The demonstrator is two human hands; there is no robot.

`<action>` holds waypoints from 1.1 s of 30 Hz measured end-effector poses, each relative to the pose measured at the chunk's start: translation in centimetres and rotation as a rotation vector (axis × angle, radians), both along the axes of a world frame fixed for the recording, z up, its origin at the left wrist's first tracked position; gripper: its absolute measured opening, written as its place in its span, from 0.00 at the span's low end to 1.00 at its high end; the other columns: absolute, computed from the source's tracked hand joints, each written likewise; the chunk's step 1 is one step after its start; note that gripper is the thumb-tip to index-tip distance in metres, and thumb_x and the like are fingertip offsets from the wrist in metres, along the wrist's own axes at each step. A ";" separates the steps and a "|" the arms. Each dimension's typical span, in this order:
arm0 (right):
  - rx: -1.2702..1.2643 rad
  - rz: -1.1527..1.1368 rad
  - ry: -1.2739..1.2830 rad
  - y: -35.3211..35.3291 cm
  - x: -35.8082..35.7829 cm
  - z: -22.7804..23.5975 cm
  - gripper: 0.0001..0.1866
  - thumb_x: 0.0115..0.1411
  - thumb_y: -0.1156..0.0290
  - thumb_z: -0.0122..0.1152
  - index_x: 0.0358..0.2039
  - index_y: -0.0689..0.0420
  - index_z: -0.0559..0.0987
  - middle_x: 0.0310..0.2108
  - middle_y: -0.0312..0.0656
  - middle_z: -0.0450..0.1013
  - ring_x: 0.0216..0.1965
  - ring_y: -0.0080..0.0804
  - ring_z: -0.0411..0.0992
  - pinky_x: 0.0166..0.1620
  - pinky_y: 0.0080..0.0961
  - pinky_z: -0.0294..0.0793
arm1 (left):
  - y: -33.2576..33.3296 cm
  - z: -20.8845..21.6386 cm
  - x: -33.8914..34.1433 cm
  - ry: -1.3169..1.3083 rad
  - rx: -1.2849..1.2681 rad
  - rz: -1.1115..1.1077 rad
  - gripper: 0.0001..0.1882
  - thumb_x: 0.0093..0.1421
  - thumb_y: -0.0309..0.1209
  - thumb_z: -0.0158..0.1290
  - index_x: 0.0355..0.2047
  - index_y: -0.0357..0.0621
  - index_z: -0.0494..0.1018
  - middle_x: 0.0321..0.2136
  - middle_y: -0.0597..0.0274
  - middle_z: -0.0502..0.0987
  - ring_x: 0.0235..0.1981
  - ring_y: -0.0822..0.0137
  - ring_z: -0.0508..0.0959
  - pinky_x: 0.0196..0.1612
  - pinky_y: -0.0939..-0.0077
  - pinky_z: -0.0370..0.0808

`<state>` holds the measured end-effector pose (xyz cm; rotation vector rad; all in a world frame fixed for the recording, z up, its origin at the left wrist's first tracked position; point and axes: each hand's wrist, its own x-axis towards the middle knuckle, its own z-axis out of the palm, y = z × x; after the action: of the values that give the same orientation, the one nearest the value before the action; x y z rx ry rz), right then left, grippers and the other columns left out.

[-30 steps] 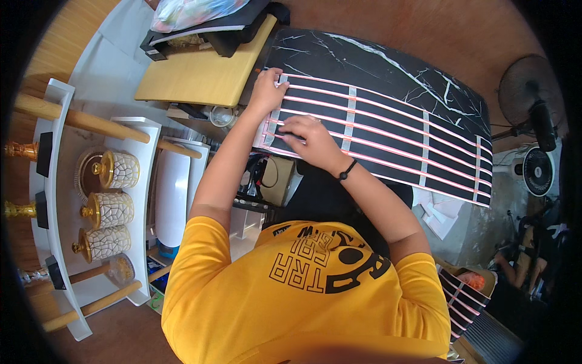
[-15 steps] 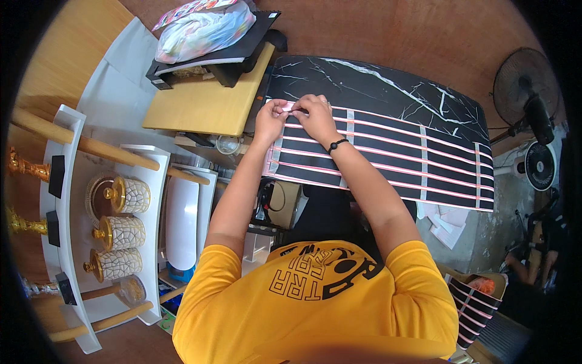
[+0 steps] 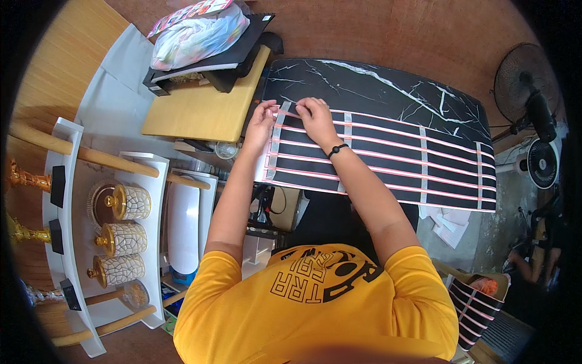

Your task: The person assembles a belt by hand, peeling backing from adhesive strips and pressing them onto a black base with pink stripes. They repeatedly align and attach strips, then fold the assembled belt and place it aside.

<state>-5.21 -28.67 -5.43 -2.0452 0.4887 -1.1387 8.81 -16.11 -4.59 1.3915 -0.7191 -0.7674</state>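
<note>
A black sheet [image 3: 388, 143] crossed by several pink-and-white strips lies along the front of the black marbled table [image 3: 376, 85]. Bands of greyish tape [image 3: 424, 159] run across the strips. At the sheet's far left corner, my left hand [image 3: 262, 124] is closed, its fingertips at one end of a thin pink strip [image 3: 289, 113]. My right hand [image 3: 316, 123], wearing a black bracelet on the wrist, pinches at the strip's other end above the sheet. The strip stretches between both hands. Part of it is hidden by my right fingers.
A yellow wooden board [image 3: 194, 112] stands left of the table, with a black device and a plastic bag [image 3: 197, 39] on it. White shelving [image 3: 142, 242] with gold-lidded jars is at left. Fans [image 3: 539, 164] stand at right. A striped black bag [image 3: 476, 309] sits lower right.
My hands have moved apart, the left one shifting left, and a pink strip now shows between them. The tape band at the sheet's left end is more exposed.
</note>
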 end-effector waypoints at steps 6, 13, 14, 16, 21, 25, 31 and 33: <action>-0.084 -0.012 0.095 0.5 0.1 -0.1 0.08 0.56 0.67 0.63 0.34 0.56 0.83 0.34 0.43 0.75 0.41 0.46 0.70 0.47 0.41 0.69 | -0.3 2.3 -0.6 -0.218 0.090 0.003 0.22 0.64 0.22 0.53 0.58 0.40 0.64 0.41 0.62 0.74 0.41 0.75 0.73 0.46 0.79 0.72; -0.158 -0.032 0.112 1.0 -0.4 0.5 0.07 0.55 0.66 0.64 0.31 0.55 0.82 0.33 0.41 0.73 0.41 0.45 0.71 0.45 0.43 0.70 | -0.4 3.0 -2.5 -0.261 0.266 0.102 0.31 0.57 0.21 0.61 0.58 0.37 0.60 0.29 0.64 0.77 0.28 0.75 0.76 0.34 0.80 0.75; -0.182 -0.053 0.133 1.2 -0.4 0.6 0.07 0.55 0.66 0.64 0.30 0.55 0.81 0.33 0.41 0.73 0.41 0.45 0.71 0.44 0.43 0.70 | -0.4 3.1 -2.7 -0.217 0.284 0.122 0.32 0.56 0.21 0.61 0.58 0.36 0.59 0.29 0.64 0.77 0.28 0.74 0.77 0.33 0.80 0.75; -0.242 -0.111 0.180 1.6 -0.3 0.7 0.06 0.56 0.67 0.63 0.30 0.55 0.79 0.33 0.41 0.73 0.41 0.44 0.71 0.43 0.44 0.71 | -0.4 3.3 -3.0 -0.144 0.282 0.140 0.33 0.56 0.20 0.61 0.58 0.34 0.57 0.29 0.62 0.78 0.29 0.73 0.78 0.33 0.79 0.76; -0.243 -0.231 0.290 2.1 -0.2 0.9 0.05 0.56 0.70 0.61 0.30 0.55 0.75 0.33 0.42 0.73 0.42 0.45 0.72 0.43 0.43 0.72 | -0.5 3.7 -4.0 -0.087 0.257 0.108 0.33 0.55 0.18 0.61 0.57 0.31 0.56 0.32 0.55 0.80 0.32 0.71 0.79 0.34 0.77 0.76; -0.172 -0.238 0.316 2.0 -0.3 0.8 0.05 0.56 0.70 0.61 0.31 0.56 0.76 0.34 0.43 0.73 0.43 0.45 0.73 0.44 0.43 0.72 | -0.4 4.1 -5.0 -0.024 0.217 0.120 0.32 0.54 0.18 0.61 0.56 0.31 0.58 0.31 0.55 0.79 0.31 0.70 0.79 0.35 0.78 0.76; -0.043 -0.223 0.291 1.0 0.1 0.6 0.07 0.59 0.71 0.59 0.37 0.57 0.78 0.36 0.45 0.74 0.44 0.48 0.72 0.45 0.43 0.73 | 1.3 4.7 -5.9 -0.274 0.269 0.014 0.29 0.54 0.16 0.60 0.55 0.32 0.62 0.27 0.62 0.78 0.28 0.75 0.77 0.34 0.81 0.75; -0.017 -0.192 0.214 0.8 0.0 0.8 0.09 0.60 0.71 0.58 0.40 0.56 0.79 0.38 0.46 0.74 0.44 0.49 0.72 0.46 0.42 0.72 | 1.5 4.8 -5.6 -0.364 0.223 0.034 0.27 0.55 0.16 0.59 0.55 0.33 0.65 0.26 0.64 0.77 0.27 0.76 0.76 0.34 0.82 0.74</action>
<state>-5.18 -27.83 -4.66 -2.1829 0.7975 -1.0397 3.21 -14.59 0.19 1.7680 -0.9082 -0.5851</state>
